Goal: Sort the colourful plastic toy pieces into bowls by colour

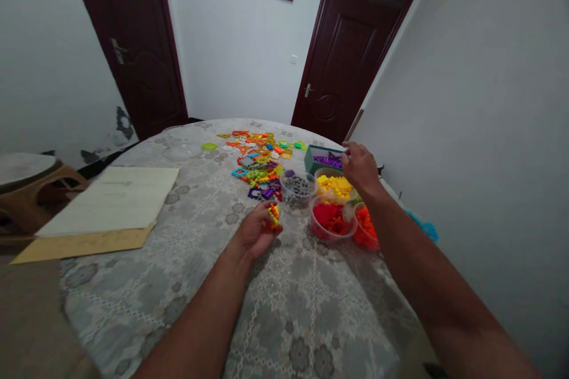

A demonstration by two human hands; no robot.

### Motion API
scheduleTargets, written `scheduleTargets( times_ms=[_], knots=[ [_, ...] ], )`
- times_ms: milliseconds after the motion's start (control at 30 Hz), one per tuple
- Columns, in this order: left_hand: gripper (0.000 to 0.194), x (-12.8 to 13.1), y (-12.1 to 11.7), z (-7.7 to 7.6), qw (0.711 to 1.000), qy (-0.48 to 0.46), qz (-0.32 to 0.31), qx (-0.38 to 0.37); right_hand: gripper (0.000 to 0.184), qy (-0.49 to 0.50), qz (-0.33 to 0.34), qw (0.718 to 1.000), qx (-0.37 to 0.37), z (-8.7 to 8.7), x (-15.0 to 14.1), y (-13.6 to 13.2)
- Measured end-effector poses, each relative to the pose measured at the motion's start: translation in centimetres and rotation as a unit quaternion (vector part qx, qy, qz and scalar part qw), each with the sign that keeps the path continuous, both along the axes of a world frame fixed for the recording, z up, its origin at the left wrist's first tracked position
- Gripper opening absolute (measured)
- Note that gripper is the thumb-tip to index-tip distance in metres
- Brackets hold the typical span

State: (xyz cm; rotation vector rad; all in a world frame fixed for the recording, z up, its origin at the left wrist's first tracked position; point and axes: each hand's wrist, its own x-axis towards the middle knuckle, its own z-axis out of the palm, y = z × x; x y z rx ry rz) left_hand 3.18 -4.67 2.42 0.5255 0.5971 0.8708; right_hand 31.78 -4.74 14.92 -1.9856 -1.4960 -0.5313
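Across the centre and bottom, a patterned table (213,308) is bearing a loose, mixed pile (260,174) near mid-frame, not grouped; right of centre, clear tubs (328,237) and a green box (311,163) are holding pieces largely grouped by colour. The right hand (361,167) is reaching to the box, grip unclear; the left hand (256,232), below centre, is grasping yellow-and-orange pieces (274,216).

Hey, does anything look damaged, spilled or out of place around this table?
Two things. Low on the wall beside the left-hand door, a ragged dark patch looks like damage or a stain. On the table, mixed coloured pieces lie loose, while the tubs hold mostly one colour each; maybe just unsorted.
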Motion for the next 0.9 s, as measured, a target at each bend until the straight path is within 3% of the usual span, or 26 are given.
scheduleTargets(
  times_ms=[67, 133, 200, 300, 400, 633, 767, 900],
  knots=[
    [0.053, 0.0, 0.0, -0.1, 1.000, -0.014, -0.002, 0.002, 0.032, 0.027, 0.110, 0.993, -0.014, -1.6, -2.8, -1.7],
    [0.052, 0.0, 0.0, -0.1, 1.000, -0.028, -0.006, 0.010, 0.028, 0.074, 0.217, 0.970, -0.076, -3.7, -6.4, -4.1],
    [0.051, 0.0, 0.0, -0.2, 0.998, -0.045, -0.017, 0.026, 0.033, 0.121, 0.277, 0.943, -0.137, -6.0, -9.8, -6.3],
    [0.052, 0.0, 0.0, -0.1, 0.996, -0.066, -0.041, 0.046, 0.044, 0.171, 0.299, 0.927, -0.151, -8.6, -13.2, -7.9],
    [0.054, -0.1, 0.0, 0.0, 0.997, -0.046, -0.041, 0.054, 0.044, 0.204, 0.288, 0.930, -0.108, -9.9, -14.2, -7.9],
    [0.049, 0.1, -0.2, 0.5, 0.994, 0.037, -0.071, 0.072, 0.035, 0.284, 0.223, 0.931, -0.054, -9.8, -13.4, -8.5],
    [0.040, 0.3, 0.0, 0.3, 0.994, 0.072, -0.059, 0.062, 0.040, 0.281, 0.173, 0.943, -0.032, -8.2, -11.7, -10.5],
    [0.030, 0.4, 0.3, 0.2, 0.995, 0.081, -0.034, 0.040, 0.048, 0.271, 0.088, 0.958, 0.022, -6.1, -7.6, -13.2]
  ],
)
